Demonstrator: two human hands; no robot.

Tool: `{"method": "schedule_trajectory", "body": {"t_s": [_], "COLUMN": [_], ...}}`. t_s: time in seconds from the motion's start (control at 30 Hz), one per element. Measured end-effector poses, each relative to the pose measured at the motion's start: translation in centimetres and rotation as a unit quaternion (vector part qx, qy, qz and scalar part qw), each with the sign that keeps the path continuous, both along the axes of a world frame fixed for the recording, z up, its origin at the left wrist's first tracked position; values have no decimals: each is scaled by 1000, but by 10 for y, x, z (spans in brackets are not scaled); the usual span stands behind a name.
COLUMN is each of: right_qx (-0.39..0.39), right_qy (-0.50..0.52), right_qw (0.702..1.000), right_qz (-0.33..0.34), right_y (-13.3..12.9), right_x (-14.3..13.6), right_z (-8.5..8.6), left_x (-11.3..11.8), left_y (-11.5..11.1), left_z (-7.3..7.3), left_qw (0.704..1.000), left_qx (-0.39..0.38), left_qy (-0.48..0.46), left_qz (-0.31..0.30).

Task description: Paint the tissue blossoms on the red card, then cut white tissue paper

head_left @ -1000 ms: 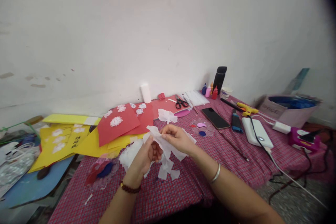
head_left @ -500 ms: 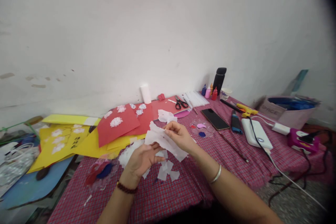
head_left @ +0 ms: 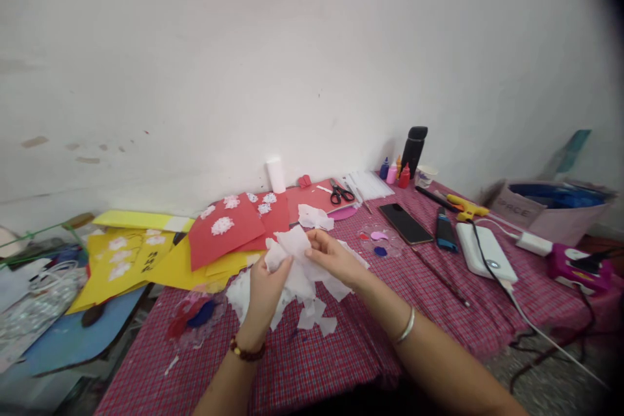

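Note:
A thin white sheet of tissue paper (head_left: pixel 295 244) is pinched between both hands over the table. My left hand (head_left: pixel 267 287) grips its left side, thumb on top. My right hand (head_left: pixel 332 256) holds the right part between thumb and fingers, and the paper hangs down below it. Torn white paper scraps (head_left: pixel 314 317) lie beneath and in front of the hands. Another ragged white piece (head_left: pixel 315 216) rests just beyond them. The fingertips on the far side of the paper are partly hidden.
Red cards (head_left: pixel 225 237) with white paper blossoms and yellow sheets (head_left: pixel 170 268) lie left. Paint palettes (head_left: pixel 380 242), scissors (head_left: pixel 342 192), a phone (head_left: pixel 405 223), a paintbrush (head_left: pixel 441 276), a white power bank (head_left: pixel 486 252) and small paint bottles (head_left: pixel 404 175) sit right. A black flask (head_left: pixel 414 151) stands behind.
My left hand, earlier open beside the paper, has risen and closed on the sheet's left part. My right hand keeps its hold. The view has shifted slightly left.

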State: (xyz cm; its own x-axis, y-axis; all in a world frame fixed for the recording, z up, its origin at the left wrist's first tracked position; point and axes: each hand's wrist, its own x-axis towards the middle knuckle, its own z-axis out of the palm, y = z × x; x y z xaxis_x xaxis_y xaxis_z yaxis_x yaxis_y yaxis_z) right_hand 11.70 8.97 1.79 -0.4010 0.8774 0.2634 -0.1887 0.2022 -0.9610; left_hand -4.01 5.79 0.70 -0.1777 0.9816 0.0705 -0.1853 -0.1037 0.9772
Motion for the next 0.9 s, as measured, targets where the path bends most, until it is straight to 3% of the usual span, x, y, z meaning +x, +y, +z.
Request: {"method": "schedule_trajectory", "body": {"t_s": [0.1, 0.17, 0.23, 0.3, 0.43, 0.6, 0.77, 0.9], "right_qx": [-6, -17, -33, -38, -34, -25, 9, 31], "right_qy": [8, -15, -28, -21, -5, -16, -39, -56], "right_qw": [998, 1000, 998, 996, 994, 995, 992, 987], "right_qz": [58, 12, -43, -74, -102, -99, -121, -145], "right_y": [0, 1, 3, 6, 11, 8, 7, 11], "right_x": [-3, -5, -7, -6, -3, -1, -1, 3], "right_z": [-6, -10, -13, -15, -14, -11, -8, -8], "left_x": [1, 1, 2, 2, -2, -3, -4, -8], "left_y": [-4, -6, -7, -7, -2, 4, 4, 6], "left_z": [4, 4, 3, 2, -3, -7, -8, -12], "left_qw": [972, 942, 935, 953, 993, 997, 990, 995], "left_qx": [82, 141, 161, 124, 36, 6, -60, -56], "left_qy": [202, 285, 300, 262, 95, -68, -92, -55], "left_qz": [89, 104, 99, 91, 65, -20, -92, -64]}}
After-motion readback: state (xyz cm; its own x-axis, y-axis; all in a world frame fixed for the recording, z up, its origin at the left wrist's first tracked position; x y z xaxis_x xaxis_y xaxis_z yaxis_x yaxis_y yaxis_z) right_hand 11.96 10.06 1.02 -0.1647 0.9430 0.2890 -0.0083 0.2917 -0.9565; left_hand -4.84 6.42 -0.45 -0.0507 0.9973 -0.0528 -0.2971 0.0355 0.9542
